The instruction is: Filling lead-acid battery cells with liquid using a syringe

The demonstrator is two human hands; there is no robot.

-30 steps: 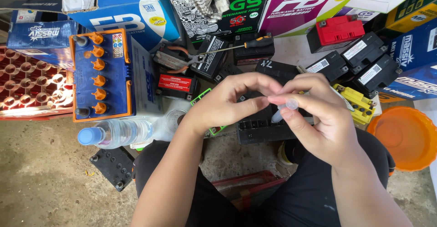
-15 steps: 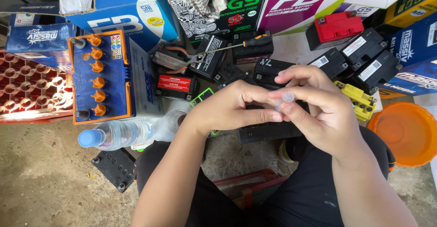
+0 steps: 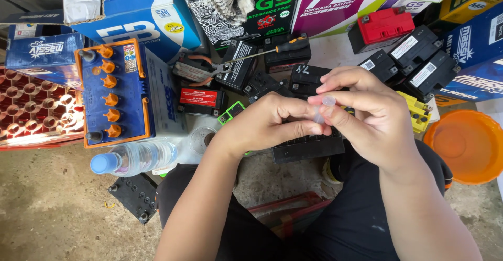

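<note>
Small clear plastic tube (image 3: 320, 109), pinched by right hand (image 3: 367, 119) fingertips and left hand (image 3: 272, 122) thumb and forefinger; held above black battery (image 3: 306, 146), beside orange basin (image 3: 463, 146)

One head-worn view; looks steeply down, close over lap and floor

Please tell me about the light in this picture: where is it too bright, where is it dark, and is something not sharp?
Head view: daylight is soft on both hands, the left hand and right hand, which pinch a small clear tube; its edges are faint. The red crate at left is overexposed at its lower edge. The black batteries lose detail in shadow. The orange basin looks evenly lit.
</note>
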